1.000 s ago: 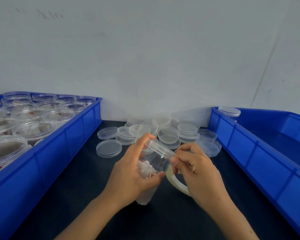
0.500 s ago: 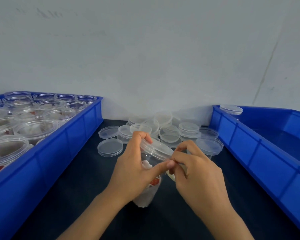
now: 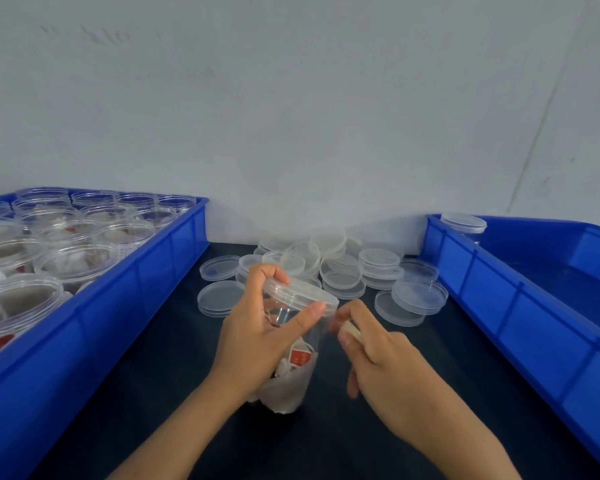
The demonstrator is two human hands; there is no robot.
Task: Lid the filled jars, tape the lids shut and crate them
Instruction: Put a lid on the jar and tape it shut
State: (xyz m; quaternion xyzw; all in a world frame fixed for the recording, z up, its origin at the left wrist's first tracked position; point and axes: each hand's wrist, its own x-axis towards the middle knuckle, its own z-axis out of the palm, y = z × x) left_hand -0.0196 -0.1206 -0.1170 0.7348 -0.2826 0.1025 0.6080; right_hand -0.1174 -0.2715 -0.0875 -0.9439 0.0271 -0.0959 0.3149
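Jar [image 3: 293, 344], clear plastic, filled with white sachets bearing red labels, stood tilted on the dark table [image 3: 160, 375] at centre, nearest the viewer. Left hand [image 3: 257, 334] gripped it round the upper wall, thumb laid under the rim, forefinger hooked over the lid [image 3: 300, 294]. Lid was already seated on the jar. Right hand [image 3: 378, 358], just beside the jar, pinched a pale piece of what looked like tape or its roll [image 3: 352, 332]; blurred, so which could not be told.

Step in hand, as judged: taping the lid shut. Next move would call for the strip to be drawn across the seam of lid and wall and pressed flat while the left hand kept the jar from turning.

Beyond the hands, loose lids [image 3: 340, 271] lay heaped, several stacked, near the wall [image 3: 291, 116].

Left crate [image 3: 136, 289], blue, held many open filled jars [image 3: 73, 261], unlidded. Right crate [image 3: 499, 299], blue, held one lidded jar [image 3: 465, 223] at its far corner, otherwise mostly bare floor.

Working room was a dark strip between the two crate walls, narrowing toward the lids; the way to the right crate lay open over its near rim
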